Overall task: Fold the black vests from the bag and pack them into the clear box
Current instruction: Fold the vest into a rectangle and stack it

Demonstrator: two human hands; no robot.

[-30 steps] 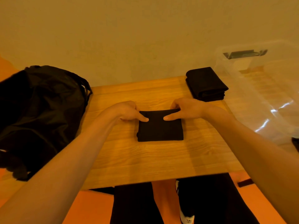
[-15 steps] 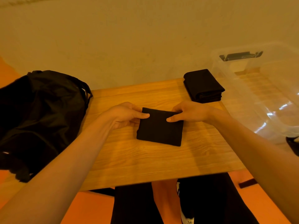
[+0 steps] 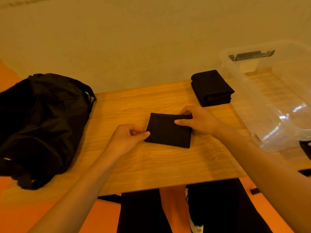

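Note:
A black vest folded into a small square (image 3: 168, 132) is at the middle of the wooden table (image 3: 151, 162), slightly turned. My right hand (image 3: 198, 121) pinches its far right corner, thumb on top. My left hand (image 3: 127, 137) pinches its near left corner. A stack of folded black vests (image 3: 212, 88) sits at the table's far right corner. The clear box (image 3: 269, 98) stands open to the right, with nothing visible inside. The black bag (image 3: 40, 123) slumps at the left.
A plain wall runs close behind the table. My legs in dark trousers and a shoe (image 3: 195, 222) show below the table's near edge, over an orange floor. A dark object (image 3: 306, 148) pokes in at the right edge.
The folded vest has turned slightly and shifted right. My left hand slid from its far edge to its near left corner; my right hand now grips the far right corner.

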